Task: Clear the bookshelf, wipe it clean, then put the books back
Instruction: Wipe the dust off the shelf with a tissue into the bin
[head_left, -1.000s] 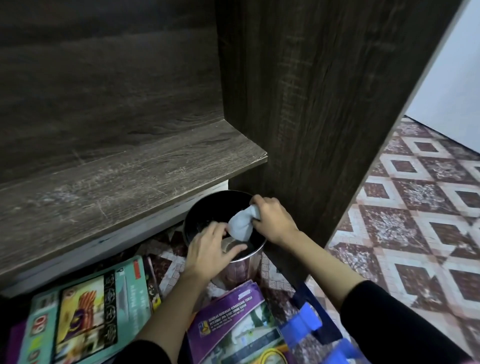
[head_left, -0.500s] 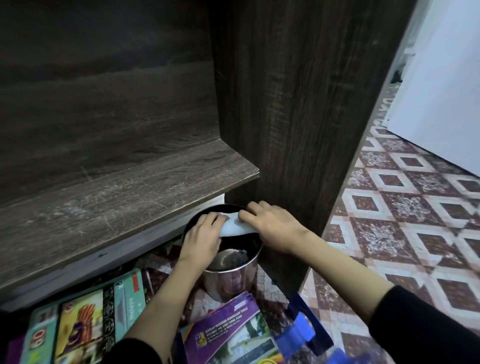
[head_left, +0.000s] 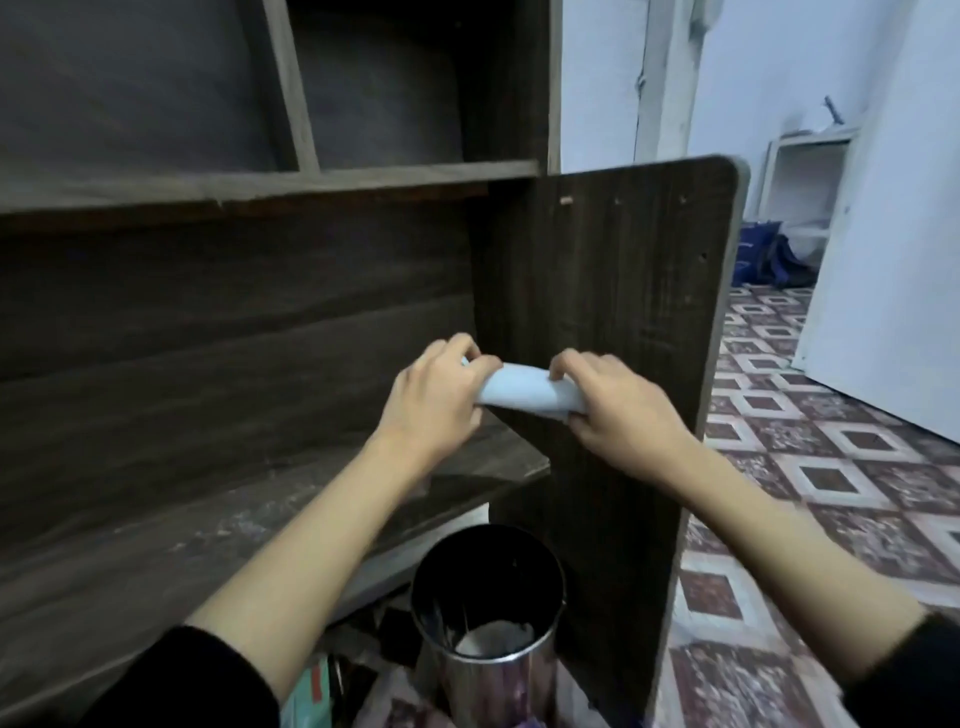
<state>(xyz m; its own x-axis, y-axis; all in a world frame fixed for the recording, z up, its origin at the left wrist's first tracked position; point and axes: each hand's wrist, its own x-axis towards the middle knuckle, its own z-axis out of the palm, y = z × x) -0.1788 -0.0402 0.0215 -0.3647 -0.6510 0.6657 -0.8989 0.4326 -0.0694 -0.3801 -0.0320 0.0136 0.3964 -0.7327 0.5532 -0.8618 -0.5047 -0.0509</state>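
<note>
1. Above a steel pot (head_left: 493, 680), a rolled pale-blue cloth (head_left: 524, 396) is gripped at each end by curled fingers of the left hand (head_left: 434, 402) and right hand (head_left: 626, 413).
2. Bookshelf (head_left: 156, 561) is seen cleared, yet dusty.
3. Wiping and returning the floor-laid books (head_left: 310, 693) are judged outstanding.

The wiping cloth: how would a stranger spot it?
Find the dark bookshelf and its right side panel. In front of it, above the metal pot, the left hand and right hand grip a rolled pale blue cloth, the only pale thing against the dark wood.
</note>
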